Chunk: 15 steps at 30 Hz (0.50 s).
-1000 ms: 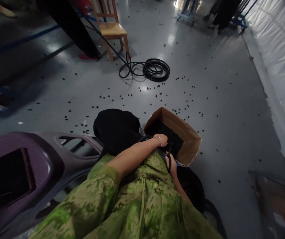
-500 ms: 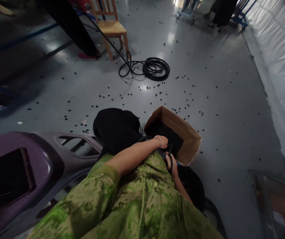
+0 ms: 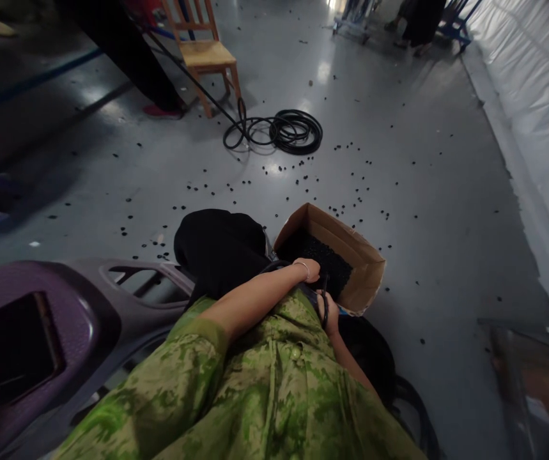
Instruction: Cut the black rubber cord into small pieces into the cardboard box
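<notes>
My left hand (image 3: 310, 271), with a thin bracelet at the wrist, is closed over the near side of an open cardboard box (image 3: 369, 271). A black cord (image 3: 278, 263) runs behind my left forearm to that hand; its end is hidden by the fingers. In my right hand (image 3: 330, 311) is a pair of scissors (image 3: 324, 303) with dark looped handles, its tip pointing at the box. Both hands are close together. Small black pieces (image 3: 319, 250) lie in a heap inside the box.
Black bits are scattered over the grey floor. A coiled black hose (image 3: 298, 132) lies ahead, beside a wooden chair (image 3: 209, 54) and a person's leg (image 3: 147, 70). At left, a phone (image 3: 19, 345) rests on a purple plastic stool (image 3: 75, 319). White sheeting (image 3: 537, 96) hangs at right.
The whole view has shifted slightly, so the floor objects and box appear a little further left. Both hands keep nearly the same pose beside the box.
</notes>
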Available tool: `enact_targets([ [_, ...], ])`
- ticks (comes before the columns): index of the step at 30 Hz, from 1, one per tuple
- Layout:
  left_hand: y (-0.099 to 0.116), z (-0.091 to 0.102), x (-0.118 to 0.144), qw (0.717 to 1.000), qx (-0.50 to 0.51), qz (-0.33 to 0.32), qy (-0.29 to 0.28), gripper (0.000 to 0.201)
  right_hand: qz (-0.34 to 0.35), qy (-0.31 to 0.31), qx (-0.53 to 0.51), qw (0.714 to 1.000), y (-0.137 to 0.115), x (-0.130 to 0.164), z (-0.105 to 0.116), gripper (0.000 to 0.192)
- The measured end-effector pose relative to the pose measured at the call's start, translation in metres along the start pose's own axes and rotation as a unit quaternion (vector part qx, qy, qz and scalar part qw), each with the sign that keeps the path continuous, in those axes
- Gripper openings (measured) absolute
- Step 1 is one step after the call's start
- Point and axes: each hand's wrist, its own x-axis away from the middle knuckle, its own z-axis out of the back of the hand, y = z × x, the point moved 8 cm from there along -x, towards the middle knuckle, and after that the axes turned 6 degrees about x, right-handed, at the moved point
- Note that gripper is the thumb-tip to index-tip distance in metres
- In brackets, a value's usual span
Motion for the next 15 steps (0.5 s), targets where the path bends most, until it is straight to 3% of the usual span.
enact_targets([
  [15, -0.0048, 0.0060, 0.0032, 1.000, 0.002, 0.027, 0.009, 0.038, 0.003, 0.015, 0.059, 0.998, 0.0072, -0.0084, -0.0027, 0.061],
])
